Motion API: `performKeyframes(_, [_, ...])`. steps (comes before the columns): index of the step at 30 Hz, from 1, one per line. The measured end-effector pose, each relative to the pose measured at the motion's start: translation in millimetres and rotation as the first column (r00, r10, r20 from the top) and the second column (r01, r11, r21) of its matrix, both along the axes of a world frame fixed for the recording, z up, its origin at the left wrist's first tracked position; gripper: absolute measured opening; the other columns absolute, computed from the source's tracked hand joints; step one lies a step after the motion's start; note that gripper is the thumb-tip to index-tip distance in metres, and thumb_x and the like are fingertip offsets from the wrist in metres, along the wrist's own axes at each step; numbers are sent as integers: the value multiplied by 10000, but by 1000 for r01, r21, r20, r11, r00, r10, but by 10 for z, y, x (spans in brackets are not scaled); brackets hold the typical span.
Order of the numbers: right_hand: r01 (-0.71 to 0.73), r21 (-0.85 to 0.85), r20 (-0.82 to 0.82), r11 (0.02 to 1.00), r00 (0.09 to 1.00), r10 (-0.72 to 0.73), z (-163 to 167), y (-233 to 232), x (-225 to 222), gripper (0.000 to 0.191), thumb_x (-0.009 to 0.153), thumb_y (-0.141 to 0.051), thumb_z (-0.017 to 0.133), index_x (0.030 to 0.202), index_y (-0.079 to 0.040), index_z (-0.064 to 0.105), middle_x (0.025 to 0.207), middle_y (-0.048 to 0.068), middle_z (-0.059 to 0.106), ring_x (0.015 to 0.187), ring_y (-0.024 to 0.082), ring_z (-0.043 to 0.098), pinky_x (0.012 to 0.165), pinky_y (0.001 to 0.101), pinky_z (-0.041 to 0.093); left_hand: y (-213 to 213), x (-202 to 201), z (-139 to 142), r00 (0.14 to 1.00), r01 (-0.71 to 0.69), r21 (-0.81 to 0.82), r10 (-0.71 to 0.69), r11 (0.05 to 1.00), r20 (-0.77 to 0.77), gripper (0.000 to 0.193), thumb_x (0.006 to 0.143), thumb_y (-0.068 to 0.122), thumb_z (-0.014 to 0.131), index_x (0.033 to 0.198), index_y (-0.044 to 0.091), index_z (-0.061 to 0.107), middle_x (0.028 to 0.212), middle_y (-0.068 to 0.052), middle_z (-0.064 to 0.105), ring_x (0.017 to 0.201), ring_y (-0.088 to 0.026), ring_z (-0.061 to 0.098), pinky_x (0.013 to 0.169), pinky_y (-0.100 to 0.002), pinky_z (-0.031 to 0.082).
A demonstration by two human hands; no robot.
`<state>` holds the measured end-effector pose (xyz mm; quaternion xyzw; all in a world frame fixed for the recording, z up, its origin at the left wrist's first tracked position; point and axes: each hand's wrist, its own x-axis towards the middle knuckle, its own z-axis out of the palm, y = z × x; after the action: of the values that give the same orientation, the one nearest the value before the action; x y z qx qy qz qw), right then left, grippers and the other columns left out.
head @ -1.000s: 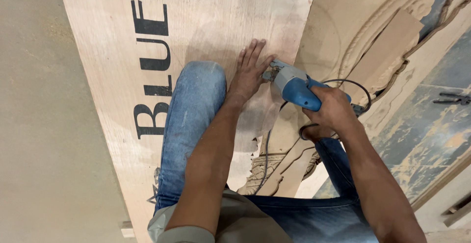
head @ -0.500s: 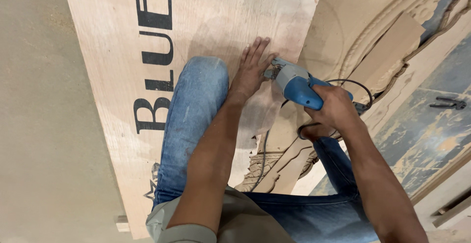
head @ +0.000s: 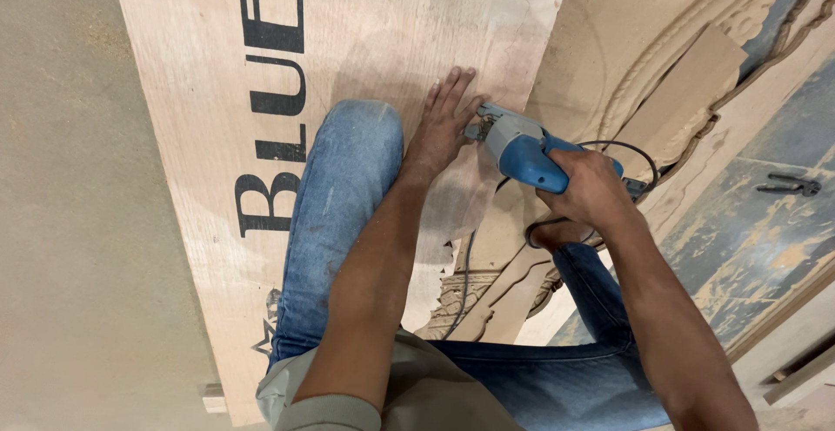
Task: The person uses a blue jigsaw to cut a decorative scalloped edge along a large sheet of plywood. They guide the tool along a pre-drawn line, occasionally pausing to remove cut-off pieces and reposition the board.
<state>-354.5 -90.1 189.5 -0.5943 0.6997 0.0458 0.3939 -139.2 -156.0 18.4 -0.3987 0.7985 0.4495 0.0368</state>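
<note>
On the plywood sheet (head: 374, 40) we kneel, our left hand (head: 442, 126) pressed flat and open, our right hand (head: 591, 189) clenched around the blue jigsaw (head: 520, 148).

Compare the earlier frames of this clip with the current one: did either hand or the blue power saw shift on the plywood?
Hardly anything changed. The blue jigsaw and both hands sit in almost the same place along the edge of the plywood sheet; any advance of the saw is too slight to tell apart from small camera drift. The right hand still grips the handle, the left hand still presses flat on the sheet, and the knee stays on it.
</note>
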Motion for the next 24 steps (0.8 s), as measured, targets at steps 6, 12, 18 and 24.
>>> performKeyframes(6, [-30,-37,22,999,999,31,11,-30,7,262,671,-146,815,823,-5,655,784,212,688,740,430,675,694,490,543,10,22,-52,1000,-9,-19,8,1000,-25,842,800,244,809,1546,295,423,1705,22,113,1583,-192,42,1326,-440,76])
performKeyframes(12, [77,32,17,997,997,-77,100,-18,41,260,664,-153,809,850,-19,688,791,210,699,748,425,687,683,480,549,14,24,-59,1000,-4,-63,2,998,-30,849,763,312,830,1528,361,465,1706,20,113,1585,-205,46,1322,-457,92])
performKeyframes(18, [235,28,59,972,970,-236,143,116,106,273,709,-172,798,906,-20,685,814,211,699,743,422,691,683,468,553,-107,-57,-56,993,108,-114,-112,988,-31,803,760,340,842,1488,354,505,1713,-45,61,1587,-272,1,1302,-534,80])
performKeyframes(24, [230,-23,41,973,973,-229,98,158,117,271,711,-176,804,884,-19,668,817,212,697,748,428,685,683,477,549,-103,-55,-79,993,96,-114,-103,989,-57,828,737,314,848,1495,345,515,1705,-39,61,1581,-273,-6,1292,-550,77])
